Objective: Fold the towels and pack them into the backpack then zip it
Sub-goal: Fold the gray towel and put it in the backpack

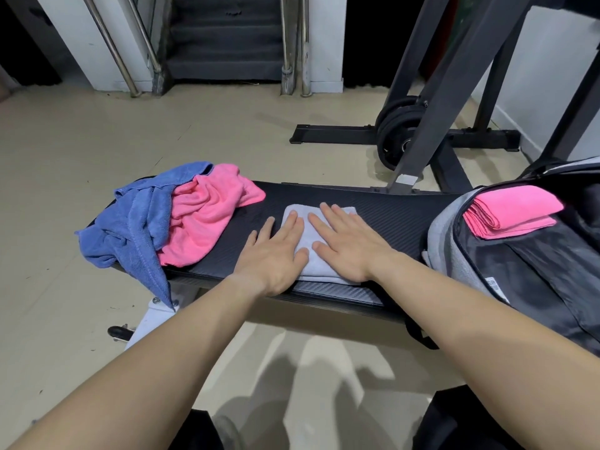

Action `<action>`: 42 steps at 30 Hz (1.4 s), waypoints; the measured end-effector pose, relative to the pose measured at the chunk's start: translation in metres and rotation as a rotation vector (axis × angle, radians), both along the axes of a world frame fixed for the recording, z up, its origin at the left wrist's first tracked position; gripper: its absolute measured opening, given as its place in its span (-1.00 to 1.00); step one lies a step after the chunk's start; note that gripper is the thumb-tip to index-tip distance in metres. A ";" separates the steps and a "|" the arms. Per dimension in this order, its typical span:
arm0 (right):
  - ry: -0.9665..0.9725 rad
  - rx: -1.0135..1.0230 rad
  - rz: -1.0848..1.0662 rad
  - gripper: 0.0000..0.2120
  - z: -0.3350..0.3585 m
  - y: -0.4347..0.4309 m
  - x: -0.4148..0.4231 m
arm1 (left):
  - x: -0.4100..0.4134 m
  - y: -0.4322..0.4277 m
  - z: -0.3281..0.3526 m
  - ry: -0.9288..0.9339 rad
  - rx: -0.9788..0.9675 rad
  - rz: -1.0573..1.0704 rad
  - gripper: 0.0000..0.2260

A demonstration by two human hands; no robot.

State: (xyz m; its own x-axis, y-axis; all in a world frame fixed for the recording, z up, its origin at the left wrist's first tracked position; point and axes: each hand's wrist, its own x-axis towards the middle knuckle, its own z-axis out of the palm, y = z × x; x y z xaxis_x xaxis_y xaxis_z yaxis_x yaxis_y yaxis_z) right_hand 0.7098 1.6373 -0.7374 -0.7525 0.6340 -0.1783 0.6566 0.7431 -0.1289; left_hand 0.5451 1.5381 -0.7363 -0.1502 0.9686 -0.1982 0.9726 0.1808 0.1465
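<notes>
A folded light grey towel [310, 241] lies flat in the middle of the black bench [383, 216]. My left hand [276, 254] and my right hand [347, 245] both rest palm-down on it, fingers spread, pressing it flat. At the bench's left end a crumpled pink towel [204, 219] and a crumpled blue towel [136, 222] lie heaped together; the blue one hangs over the edge. On the right, a grey and black backpack [451, 235] lies unzipped, with a folded pink towel [513, 211] inside its mouth.
A black weight rack [431, 125] with weight plates [396, 131] stands behind the bench at the right. Beige tiled floor [81, 141] surrounds the bench. Stairs with metal railings [224, 40] rise at the back. My dark trouser legs show at the bottom.
</notes>
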 end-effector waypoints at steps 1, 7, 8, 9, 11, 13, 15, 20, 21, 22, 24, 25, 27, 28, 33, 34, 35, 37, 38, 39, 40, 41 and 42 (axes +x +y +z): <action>-0.007 0.008 -0.007 -0.40 -0.001 0.000 -0.001 | 0.000 0.000 0.000 0.026 -0.006 0.002 -0.44; -0.045 -0.014 -0.123 -0.39 0.007 -0.019 -0.005 | -0.004 0.000 0.005 0.052 0.007 -0.001 -0.43; -0.068 -0.007 -0.167 -0.38 0.008 -0.027 -0.006 | -0.006 -0.001 0.006 0.067 0.032 0.023 -0.42; -0.103 0.019 -0.207 -0.36 0.010 -0.036 -0.006 | -0.007 -0.003 0.007 0.090 0.069 0.067 -0.38; -0.163 0.123 -0.257 -0.30 0.016 -0.051 -0.006 | -0.008 -0.006 0.011 0.154 0.138 0.204 -0.31; -0.137 0.187 -0.283 -0.33 0.026 -0.054 -0.001 | -0.010 -0.007 0.017 0.174 0.146 0.300 -0.34; -0.050 0.125 -0.307 -0.48 0.035 -0.046 0.006 | -0.015 -0.004 0.021 0.031 0.118 0.326 -0.42; 0.229 -0.080 -0.277 -0.57 0.037 -0.012 0.025 | -0.023 0.004 0.027 -0.312 0.150 0.216 -0.63; 0.261 -0.153 -0.266 -0.41 0.039 -0.007 0.027 | -0.024 0.005 0.028 -0.345 0.155 0.190 -0.64; 0.290 -0.229 -0.263 -0.25 0.040 -0.002 0.028 | -0.024 0.006 0.030 -0.362 0.162 0.161 -0.65; 0.322 -0.332 -0.258 -0.08 0.041 0.007 0.026 | -0.025 0.010 0.031 -0.367 0.190 0.108 -0.63; 0.328 -0.363 -0.256 -0.04 0.040 0.011 0.024 | -0.026 0.014 0.030 -0.372 0.210 0.086 -0.62; 0.307 -0.367 -0.257 -0.01 0.039 0.019 0.016 | -0.031 0.020 0.027 -0.406 0.247 0.051 -0.61; 0.291 -0.361 -0.263 -0.03 0.039 0.024 0.013 | -0.034 0.023 0.026 -0.438 0.262 0.043 -0.61; 0.185 -0.361 -0.279 -0.58 0.045 0.041 0.006 | -0.045 0.027 0.031 -0.531 0.155 0.126 -0.38; 0.175 -0.373 -0.272 -0.58 0.047 0.040 0.005 | -0.045 0.027 0.032 -0.540 0.128 0.135 -0.47; 0.170 -0.382 -0.269 -0.54 0.050 0.039 0.003 | -0.045 0.028 0.032 -0.522 0.115 0.137 -0.57; 0.177 -0.378 -0.267 -0.51 0.054 0.036 0.000 | -0.041 0.028 0.036 -0.379 0.134 0.117 -0.66; 0.185 -0.369 -0.271 -0.56 0.056 0.035 -0.001 | -0.038 0.028 0.038 -0.290 0.163 0.108 -0.67; 0.204 -0.360 -0.280 -0.62 0.057 0.035 -0.002 | -0.036 0.029 0.040 -0.230 0.201 0.106 -0.67; 0.233 -0.363 -0.291 -0.68 0.059 0.034 -0.002 | -0.034 0.028 0.041 -0.212 0.238 0.114 -0.69; 0.268 -0.389 -0.310 -0.71 0.060 0.033 -0.001 | -0.031 0.027 0.042 -0.228 0.261 0.132 -0.71; 0.304 -0.425 -0.332 -0.71 0.061 0.031 0.000 | -0.029 0.025 0.043 -0.259 0.275 0.154 -0.73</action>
State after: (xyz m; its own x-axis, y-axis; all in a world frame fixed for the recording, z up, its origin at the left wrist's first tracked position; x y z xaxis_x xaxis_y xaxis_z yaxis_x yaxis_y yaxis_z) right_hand 0.7102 1.6679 -0.6761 -0.5841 0.7636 -0.2751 0.7313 0.3479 -0.5867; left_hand 0.5162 1.5634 -0.6935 -0.2764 0.9609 0.0150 0.8619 0.2409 0.4462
